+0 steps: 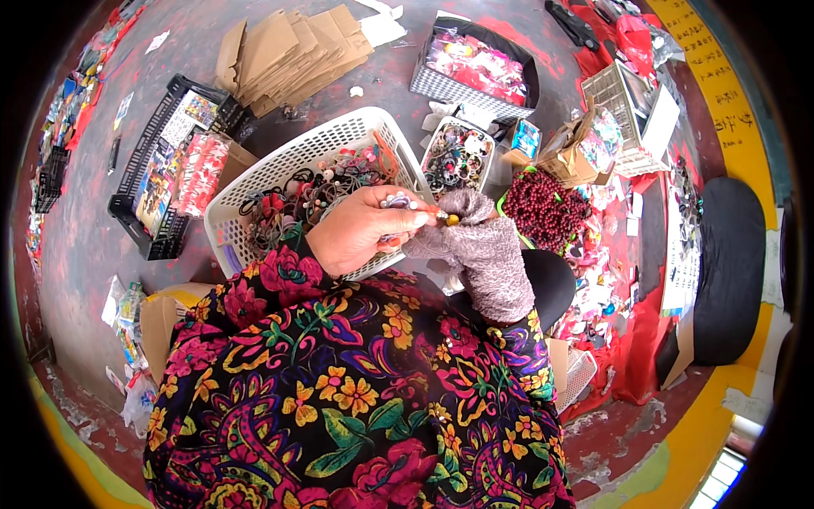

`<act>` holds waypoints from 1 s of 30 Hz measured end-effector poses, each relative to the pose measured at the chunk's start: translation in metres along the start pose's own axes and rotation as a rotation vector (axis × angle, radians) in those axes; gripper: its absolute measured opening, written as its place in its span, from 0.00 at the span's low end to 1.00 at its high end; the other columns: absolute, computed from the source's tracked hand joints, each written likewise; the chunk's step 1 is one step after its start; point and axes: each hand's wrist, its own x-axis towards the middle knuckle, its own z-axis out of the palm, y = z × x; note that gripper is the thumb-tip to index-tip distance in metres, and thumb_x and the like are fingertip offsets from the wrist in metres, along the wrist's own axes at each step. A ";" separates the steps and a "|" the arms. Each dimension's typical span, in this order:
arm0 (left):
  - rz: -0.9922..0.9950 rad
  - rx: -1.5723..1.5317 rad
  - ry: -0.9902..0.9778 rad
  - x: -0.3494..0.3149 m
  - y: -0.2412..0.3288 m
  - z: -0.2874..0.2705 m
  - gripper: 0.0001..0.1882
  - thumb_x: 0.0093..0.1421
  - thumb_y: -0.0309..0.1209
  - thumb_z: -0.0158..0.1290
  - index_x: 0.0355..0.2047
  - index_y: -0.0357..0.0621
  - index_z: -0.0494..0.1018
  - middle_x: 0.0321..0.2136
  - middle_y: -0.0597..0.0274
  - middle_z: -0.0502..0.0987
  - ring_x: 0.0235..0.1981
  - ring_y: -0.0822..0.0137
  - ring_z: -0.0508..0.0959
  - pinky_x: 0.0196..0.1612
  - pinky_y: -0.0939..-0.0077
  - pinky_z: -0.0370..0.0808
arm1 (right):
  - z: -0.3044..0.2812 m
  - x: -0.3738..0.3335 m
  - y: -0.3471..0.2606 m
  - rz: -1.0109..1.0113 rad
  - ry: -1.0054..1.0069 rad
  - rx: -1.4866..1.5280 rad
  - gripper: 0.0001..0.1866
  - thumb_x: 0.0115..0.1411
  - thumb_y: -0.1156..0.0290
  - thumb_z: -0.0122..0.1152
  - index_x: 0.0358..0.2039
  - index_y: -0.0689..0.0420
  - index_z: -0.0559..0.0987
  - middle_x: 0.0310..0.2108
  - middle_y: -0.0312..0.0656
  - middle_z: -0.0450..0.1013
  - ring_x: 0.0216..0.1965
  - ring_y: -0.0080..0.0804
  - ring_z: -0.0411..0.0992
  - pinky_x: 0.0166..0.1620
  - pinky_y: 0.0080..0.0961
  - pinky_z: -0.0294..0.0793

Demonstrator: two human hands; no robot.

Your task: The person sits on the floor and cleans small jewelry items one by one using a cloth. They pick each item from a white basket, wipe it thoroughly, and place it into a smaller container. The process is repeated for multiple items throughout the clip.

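Above the grey floor, I'm pinching a small beaded hair tie in my closed left hand, gloved right hand gripping its yellow bead.

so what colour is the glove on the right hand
Greyish mauve knit, seen in the head view: the glove covers the right hand, which meets the bare left hand over the white basket.

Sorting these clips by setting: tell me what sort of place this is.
Probably an informal home workshop for assembling hair accessories, worked on the floor: a white basket of hair ties, a tray of dark red beads, flattened cardboard boxes around.
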 end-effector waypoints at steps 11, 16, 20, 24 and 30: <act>-0.037 -0.024 -0.126 0.002 -0.005 0.002 0.08 0.60 0.25 0.48 0.39 0.33 0.70 0.31 0.61 0.73 0.18 0.81 0.62 0.21 0.87 0.59 | -0.015 0.008 0.033 -0.448 0.008 -0.366 0.14 0.47 0.74 0.60 0.37 0.62 0.74 0.25 0.41 0.72 0.27 0.34 0.72 0.29 0.25 0.70; -0.022 -0.002 -0.027 -0.002 0.005 0.003 0.07 0.61 0.25 0.47 0.38 0.36 0.70 0.29 0.60 0.74 0.17 0.81 0.63 0.19 0.88 0.58 | -0.020 0.007 0.029 -0.628 0.122 -0.999 0.24 0.44 0.78 0.61 0.44 0.60 0.69 0.27 0.44 0.72 0.29 0.42 0.72 0.31 0.31 0.71; -0.052 0.029 -0.017 -0.001 0.003 0.006 0.06 0.62 0.27 0.47 0.36 0.37 0.70 0.28 0.58 0.74 0.17 0.80 0.64 0.19 0.88 0.58 | -0.007 0.003 0.013 -0.213 0.068 -0.122 0.16 0.48 0.72 0.60 0.40 0.56 0.75 0.26 0.42 0.74 0.22 0.33 0.71 0.27 0.23 0.71; -0.057 0.062 -0.042 -0.001 0.003 0.010 0.09 0.63 0.30 0.45 0.35 0.35 0.71 0.28 0.56 0.74 0.17 0.79 0.64 0.19 0.87 0.58 | -0.005 -0.007 -0.007 -0.235 -0.043 -0.635 0.13 0.47 0.78 0.59 0.35 0.53 0.79 0.30 0.39 0.74 0.27 0.30 0.74 0.29 0.23 0.71; -0.034 0.040 -0.094 -0.002 0.003 0.009 0.12 0.64 0.32 0.44 0.34 0.34 0.71 0.29 0.57 0.73 0.19 0.79 0.64 0.18 0.87 0.58 | -0.013 0.003 0.012 -0.418 0.026 -0.759 0.15 0.43 0.80 0.57 0.34 0.53 0.78 0.34 0.39 0.74 0.31 0.32 0.75 0.31 0.25 0.72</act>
